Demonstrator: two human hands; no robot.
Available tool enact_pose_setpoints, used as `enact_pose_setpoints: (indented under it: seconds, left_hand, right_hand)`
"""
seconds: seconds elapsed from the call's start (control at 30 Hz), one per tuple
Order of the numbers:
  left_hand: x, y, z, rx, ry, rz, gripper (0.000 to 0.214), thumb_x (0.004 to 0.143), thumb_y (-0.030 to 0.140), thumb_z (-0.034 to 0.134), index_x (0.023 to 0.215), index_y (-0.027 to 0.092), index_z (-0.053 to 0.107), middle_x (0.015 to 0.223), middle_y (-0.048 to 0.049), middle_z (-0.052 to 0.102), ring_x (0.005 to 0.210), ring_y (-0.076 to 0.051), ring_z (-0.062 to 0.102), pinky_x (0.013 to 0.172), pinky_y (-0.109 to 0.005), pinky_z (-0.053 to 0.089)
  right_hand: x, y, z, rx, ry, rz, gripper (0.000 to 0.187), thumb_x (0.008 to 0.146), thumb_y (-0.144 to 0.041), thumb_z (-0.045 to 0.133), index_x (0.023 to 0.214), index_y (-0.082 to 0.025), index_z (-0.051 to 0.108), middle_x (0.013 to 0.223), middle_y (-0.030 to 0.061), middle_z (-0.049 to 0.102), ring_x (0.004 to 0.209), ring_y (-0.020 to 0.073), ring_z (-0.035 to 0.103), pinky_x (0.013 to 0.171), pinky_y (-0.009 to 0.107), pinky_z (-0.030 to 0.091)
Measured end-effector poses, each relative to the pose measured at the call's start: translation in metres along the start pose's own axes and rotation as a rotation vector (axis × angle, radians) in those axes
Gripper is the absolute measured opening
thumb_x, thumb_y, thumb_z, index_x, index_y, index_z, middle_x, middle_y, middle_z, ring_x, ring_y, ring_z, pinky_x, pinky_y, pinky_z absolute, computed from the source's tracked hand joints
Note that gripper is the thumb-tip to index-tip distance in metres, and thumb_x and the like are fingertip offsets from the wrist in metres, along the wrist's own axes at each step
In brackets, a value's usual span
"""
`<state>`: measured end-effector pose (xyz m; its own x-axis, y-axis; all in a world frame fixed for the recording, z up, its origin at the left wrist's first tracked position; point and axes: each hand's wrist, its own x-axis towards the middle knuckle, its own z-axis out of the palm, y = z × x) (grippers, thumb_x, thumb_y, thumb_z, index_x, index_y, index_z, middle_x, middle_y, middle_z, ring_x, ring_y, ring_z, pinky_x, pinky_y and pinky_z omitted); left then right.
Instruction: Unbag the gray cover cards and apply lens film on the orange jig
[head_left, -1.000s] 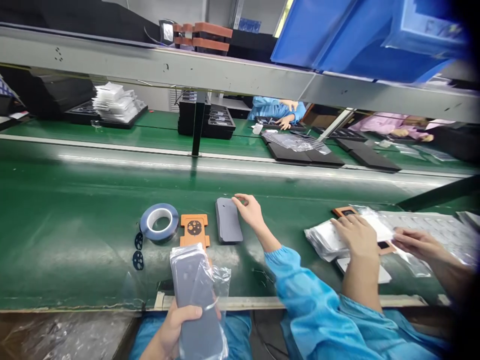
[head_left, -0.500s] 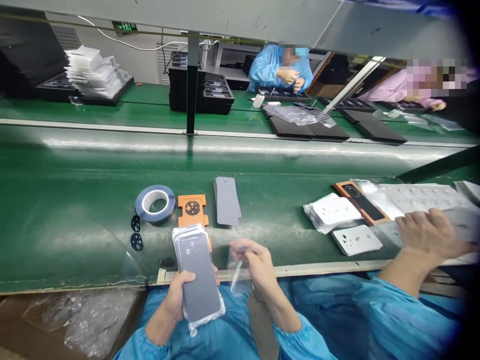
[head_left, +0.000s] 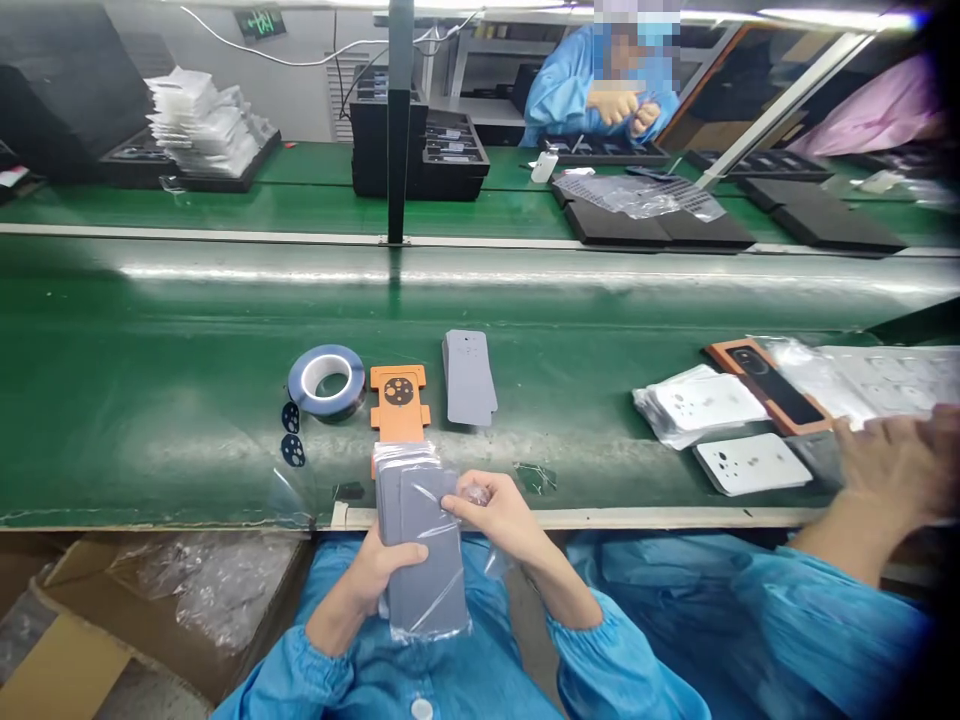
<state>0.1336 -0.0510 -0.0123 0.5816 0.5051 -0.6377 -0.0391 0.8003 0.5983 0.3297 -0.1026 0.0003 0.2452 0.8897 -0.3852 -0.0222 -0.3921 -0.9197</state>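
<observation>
My left hand (head_left: 375,575) grips a stack of grey phone back covers in clear plastic sleeves (head_left: 421,545), held over my lap at the near edge of the green belt. My right hand (head_left: 491,515) is closed in a pinch on the clear plastic sleeve (head_left: 472,497) at the top of that stack. Just beyond the stack lies an orange jig with a round camera cut-out (head_left: 399,400). A small pile of bare grey covers (head_left: 469,377) rests to its right.
A blue tape roll (head_left: 326,380) and two black stickers (head_left: 291,435) lie left of the jig. A neighbour's hands (head_left: 896,465) work at right beside white sheets (head_left: 750,462) and an orange tray (head_left: 772,385). A cardboard box of plastic waste (head_left: 150,600) stands lower left. Another person sits across the line.
My right hand came back from the pile of grey covers on the belt to the stack in my left hand and now pinches its top sleeve. The view tilted up.
</observation>
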Motion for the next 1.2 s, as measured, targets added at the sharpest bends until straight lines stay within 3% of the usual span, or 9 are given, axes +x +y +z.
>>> enact_pose_setpoints:
  seconds: [0.13,0.2,0.33,0.43,0.7,0.8,0.9,1.0,1.2]
  left_hand:
    - [-0.001,-0.001,-0.003,0.015,-0.004,0.022,0.053,0.056,0.022,0.085,0.105,0.014,0.067,0.089,-0.0073,0.075,0.078,-0.024,0.069,0.076,-0.038,0.054]
    - [-0.002,-0.001,-0.005,0.035,-0.019,0.035,0.053,0.057,0.022,0.085,0.106,0.015,0.068,0.090,-0.0071,0.075,0.080,-0.025,0.069,0.078,-0.039,0.053]
    - [-0.003,-0.002,-0.007,0.085,-0.089,0.043,0.057,0.058,0.022,0.086,0.111,0.015,0.066,0.097,-0.0085,0.075,0.089,-0.027,0.069,0.084,-0.041,0.052]
    - [-0.003,-0.004,-0.006,0.138,-0.137,0.039,0.058,0.058,0.022,0.087,0.112,0.015,0.066,0.100,-0.0092,0.074,0.093,-0.028,0.068,0.086,-0.041,0.052]
    - [-0.001,-0.003,-0.002,0.149,-0.118,-0.006,0.058,0.059,0.027,0.088,0.111,0.015,0.065,0.097,-0.0096,0.074,0.088,-0.028,0.069,0.085,-0.042,0.051]
    - [-0.001,-0.003,-0.001,0.148,-0.110,0.000,0.059,0.058,0.025,0.089,0.111,0.016,0.065,0.096,-0.0087,0.074,0.087,-0.027,0.068,0.084,-0.041,0.052]
    - [-0.001,-0.004,-0.002,0.159,-0.102,-0.004,0.059,0.057,0.025,0.089,0.111,0.016,0.065,0.098,-0.0085,0.074,0.087,-0.026,0.068,0.082,-0.039,0.052]
    - [-0.001,-0.005,-0.003,0.179,-0.117,-0.009,0.060,0.057,0.027,0.089,0.112,0.015,0.065,0.100,-0.0092,0.073,0.088,-0.025,0.067,0.082,-0.039,0.053]
    - [0.001,-0.007,-0.004,0.211,-0.145,-0.012,0.063,0.057,0.028,0.089,0.114,0.016,0.065,0.102,-0.0096,0.073,0.092,-0.027,0.067,0.085,-0.041,0.052]
  right_hand:
    - [-0.009,0.006,0.000,0.151,-0.196,0.031,0.028,0.071,-0.038,0.082,0.082,-0.018,0.065,0.079,0.0004,0.068,0.070,0.0161,0.061,0.069,0.029,0.049]
    - [-0.012,0.008,-0.003,0.177,-0.245,0.017,0.036,0.067,-0.036,0.085,0.094,-0.019,0.068,0.091,0.0027,0.072,0.082,0.0198,0.065,0.078,0.033,0.052]
    - [-0.006,0.007,-0.015,0.083,-0.052,-0.037,0.037,0.073,-0.043,0.080,0.100,-0.019,0.072,0.092,0.0048,0.073,0.083,0.0209,0.066,0.078,0.033,0.053]
    - [0.000,0.003,-0.022,0.010,0.051,-0.030,0.030,0.078,-0.047,0.074,0.084,-0.018,0.076,0.081,0.0056,0.073,0.078,0.0208,0.066,0.075,0.032,0.051]
    - [-0.001,0.006,-0.024,0.104,-0.192,0.076,0.032,0.063,-0.038,0.088,0.077,-0.017,0.068,0.068,-0.0011,0.067,0.061,0.0140,0.059,0.058,0.025,0.045]
    - [0.002,0.012,-0.028,0.158,-0.170,0.049,0.033,0.065,-0.043,0.086,0.079,-0.017,0.070,0.068,-0.0006,0.066,0.062,0.0138,0.058,0.059,0.025,0.044]
    - [0.004,0.015,-0.031,0.120,-0.021,-0.004,0.034,0.076,-0.052,0.075,0.076,-0.017,0.075,0.072,0.0025,0.069,0.066,0.0156,0.060,0.063,0.027,0.046]
    - [0.004,0.016,-0.031,0.051,0.059,0.019,0.037,0.076,-0.053,0.075,0.066,-0.017,0.074,0.064,0.0025,0.067,0.062,0.0157,0.059,0.060,0.028,0.045]
    - [-0.001,0.013,-0.035,0.008,-0.120,0.019,0.027,0.069,-0.040,0.084,0.078,-0.016,0.076,0.075,0.0039,0.073,0.069,0.0179,0.064,0.065,0.028,0.049]
